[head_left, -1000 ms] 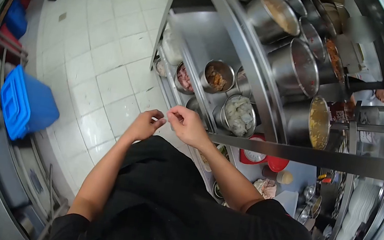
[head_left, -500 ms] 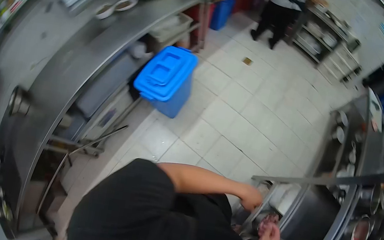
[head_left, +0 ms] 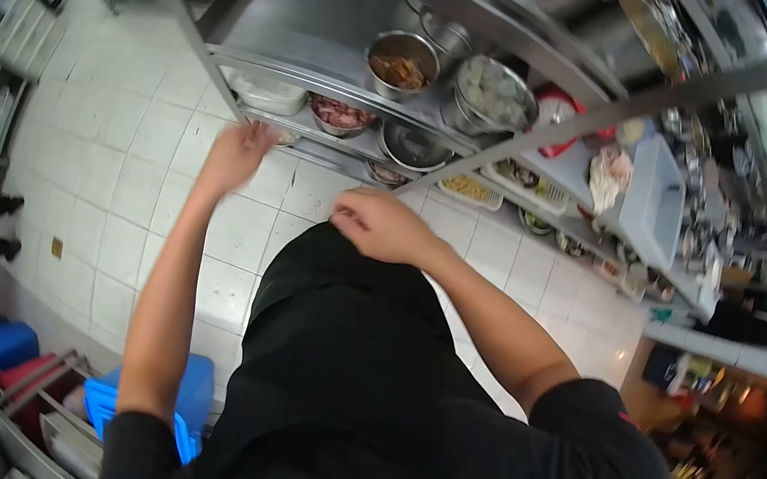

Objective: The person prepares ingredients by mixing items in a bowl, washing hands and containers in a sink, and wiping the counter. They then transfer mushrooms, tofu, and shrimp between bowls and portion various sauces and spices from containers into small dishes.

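Note:
My left hand is beside the shelf's front post, at the edge of the lower shelf. Its fingers are smeared by motion and whatever they may hold is hidden. A white lidded container and a metal bowl of raw red meat stand on that shelf just beyond it. My right hand hovers over the front of my black apron, its fingers curled inward; the palm cannot be seen. An apparently empty metal bowl sits on the shelf beyond this hand.
Higher up are a metal pot of browned food and a pot of pale translucent pieces. Baskets of vegetables line the right. A slanting metal bar crosses in front. A blue bin stands behind my left arm.
My view has turned toward the shelf, which now lies straight ahead. My right hand is no longer over the meat and now hangs before my apron. My left hand is beside the shelf post.

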